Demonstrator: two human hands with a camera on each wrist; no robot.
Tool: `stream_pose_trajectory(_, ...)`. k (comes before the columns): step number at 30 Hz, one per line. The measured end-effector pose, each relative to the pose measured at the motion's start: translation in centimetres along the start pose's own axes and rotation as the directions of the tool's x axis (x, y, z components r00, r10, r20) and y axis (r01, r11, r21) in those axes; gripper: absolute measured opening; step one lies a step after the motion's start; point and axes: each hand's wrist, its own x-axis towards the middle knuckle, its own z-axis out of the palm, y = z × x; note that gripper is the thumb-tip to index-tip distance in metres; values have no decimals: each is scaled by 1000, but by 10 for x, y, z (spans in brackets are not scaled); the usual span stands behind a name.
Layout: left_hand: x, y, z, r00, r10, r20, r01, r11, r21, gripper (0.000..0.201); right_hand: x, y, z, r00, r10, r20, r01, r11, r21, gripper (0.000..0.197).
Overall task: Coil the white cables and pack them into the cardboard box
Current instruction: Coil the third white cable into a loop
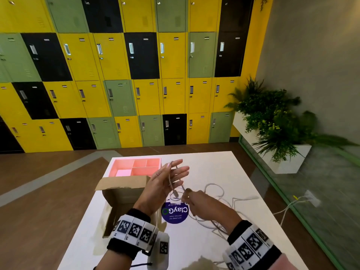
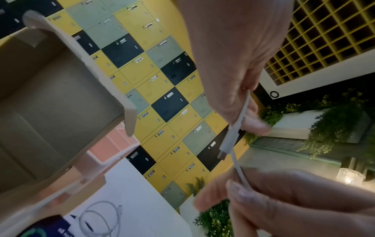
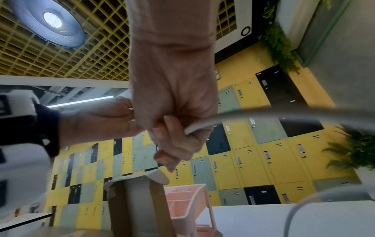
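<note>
White cable [image 1: 176, 180] hangs from the left hand [image 1: 165, 178], looped over its straight, spread fingers. The plug end [image 2: 227, 142] dangles just below that hand. The right hand [image 1: 202, 205] pinches the same cable lower down, with curled fingers around it.

The loop could slip off, I think, because the left fingers are not closed on it. The long loose part [image 1: 220, 195] lies in a messy pile on the white table [image 1: 224, 166], so it could knot up or snag when pulled. The plug could swing and catch in a loop too.

The cardboard box [image 1: 120, 193] sits open just to the left of the hands, and I see no cable in it.

Now the count. I see two hands, one box, one pink tray [image 1: 136, 166] behind the box, and one blue round sticker [image 1: 175, 213]. One small coiled cable [image 2: 101, 219] lies on the table by the box. How many cables are in the loose pile, I cannot tell.
</note>
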Motion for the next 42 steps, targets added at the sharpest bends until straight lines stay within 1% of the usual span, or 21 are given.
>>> stream_pose_trajectory(3, -1, -4, -4, 998, 17, -67, -12, 997, 75, 40, -5, -7, 3, 996, -15, 90, 23, 996, -88, 29)
stream_pose_trajectory(5, -1, -7, -9, 991, 18, -133, 5, 986, 165, 37, -9, -9, 2, 995, -32, 92, 46, 987, -154, 28)
stream_pose_trajectory(7, -1, -10, -13, 989, 9, -150, 33, 959, 280, 33, -11, -10, -3, 998, -66, 12, 67, 973, -223, 25)
stream_pose_trajectory(9, -2, -13, -16, 995, -23, -97, 58, 923, 380, 32, -12, -12, -11, 985, -136, -102, 107, 962, -253, 26)
stream_pose_trajectory(11, -5, -15, -14, 996, -82, -19, 82, 885, 459, 36, -14, -16, -21, 959, -196, -207, 145, 961, -237, 27)
stream_pose_trajectory(13, -8, -15, -9, 990, -136, 37, 100, 863, 496, 34, -14, -16, -31, 932, -220, -286, 181, 971, -159, 27)
stream_pose_trajectory(15, -12, -15, -5, 975, -210, 75, 151, 869, 471, 30, -14, -14, -39, 919, -214, -331, 226, 974, -1, 27)
stream_pose_trajectory(17, -12, -16, -4, 957, -268, 114, 191, 873, 450, 32, -13, -11, -45, 909, -210, -359, 281, 947, 158, 28)
stream_pose_trajectory(19, -12, -14, -3, 949, -292, 121, 216, 878, 427, 34, -12, -10, -50, 897, -212, -389, 341, 891, 301, 26)
stream_pose_trajectory(21, -13, -13, 0, 946, -287, 153, 223, 915, 337, 38, -12, -8, -53, 878, -196, -436, 377, 845, 380, 26)
stream_pose_trajectory(23, -13, -12, 1, 941, -248, 230, 207, 960, 189, 45, -8, -3, -53, 855, -170, -489, 385, 840, 382, 26)
stream_pose_trajectory(25, -14, -13, 0, 940, -203, 274, 195, 979, 54, 49, -6, 2, -51, 845, -150, -514, 394, 824, 407, 28)
stream_pose_trajectory(28, -13, -10, 2, 940, -193, 281, 218, 974, -61, 40, -7, 4, -47, 856, -138, -498, 377, 826, 419, 31)
stream_pose_trajectory(31, -12, -5, 4, 940, -225, 258, 261, 958, -117, 29, -8, 3, -42, 890, -178, -420, 333, 882, 334, 30)
stream_pose_trajectory(34, -11, -4, 4, 934, -249, 256, 288, 949, -129, 28, -6, 4, -39, 903, -216, -372, 325, 909, 262, 34)
stream_pose_trajectory(36, -11, -3, 4, 933, -263, 244, 301, 944, -135, 27, -5, 4, -39, 897, -219, -385, 329, 911, 248, 35)
stream_pose_trajectory(39, -13, -1, 7, 935, -266, 233, 309, 935, -174, 28, -4, 2, -36, 872, -211, -442, 347, 903, 254, 38)
stream_pose_trajectory(40, -12, 1, 9, 940, -249, 231, 294, 938, -184, 29, -3, 0, -36, 867, -193, -459, 348, 894, 282, 39)
stream_pose_trajectory(42, -10, 5, 10, 959, -174, 225, 224, 949, -221, 30, -1, -2, -34, 861, -139, -489, 347, 864, 364, 37)
